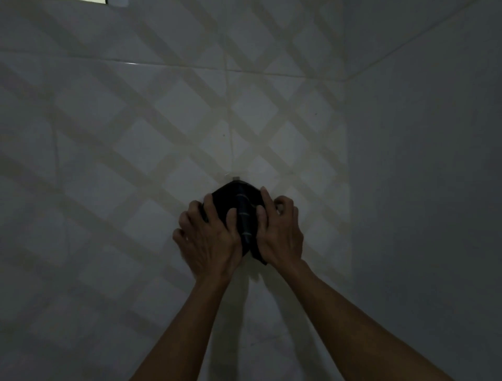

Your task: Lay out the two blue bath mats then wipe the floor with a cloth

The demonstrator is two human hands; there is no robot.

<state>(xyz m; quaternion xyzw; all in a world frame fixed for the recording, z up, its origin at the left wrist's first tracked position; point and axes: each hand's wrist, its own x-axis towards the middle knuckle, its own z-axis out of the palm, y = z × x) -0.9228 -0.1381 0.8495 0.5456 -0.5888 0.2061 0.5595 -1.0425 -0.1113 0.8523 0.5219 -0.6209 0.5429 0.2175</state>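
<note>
**A:** Nearest the lens: what enters from the lower edge?

**B:** Two bare forearms, rising from the bottom of the frame and converging toward the centre. The left forearm [187,326] comes from lower centre-left; the right forearm [353,321] comes from the lower right.

**A:** And the object between the hands?

**B:** A dark cloth [241,214], bunched into a compact wad, with faint pale stripes running along it. It lies on the floor just above the frame's centre, pressed between both hands.

**A:** State of each hand?

**B:** The left hand [209,239] grasps the cloth's left side: thumb and forefinger are curled over the fabric, the remaining fingers splayed on the tile beside it. The right hand [279,231] grips the right side: forefinger extended along the cloth's upper edge, thumb laid on the fabric, other fingers tucked under. A loose corner of the cloth hangs out below, between the two wrists.

**A:** The surface beneath?

**B:** A pale tiled floor [135,163] crossed by a diagonal lattice of beige bands. A grout line runs vertically to the cloth's top edge, and another crosses horizontally higher up. A small pale tab shows just at the cloth's upper tip; what it is cannot be told.

**A:** Beyond the floor?

**B:** A plain grey wall [423,163] fills the right side, meeting the tiles along a near-vertical line. Lighting is dim throughout. A small bright fragment [118,2] sits at the top edge, too cropped to identify.
</note>
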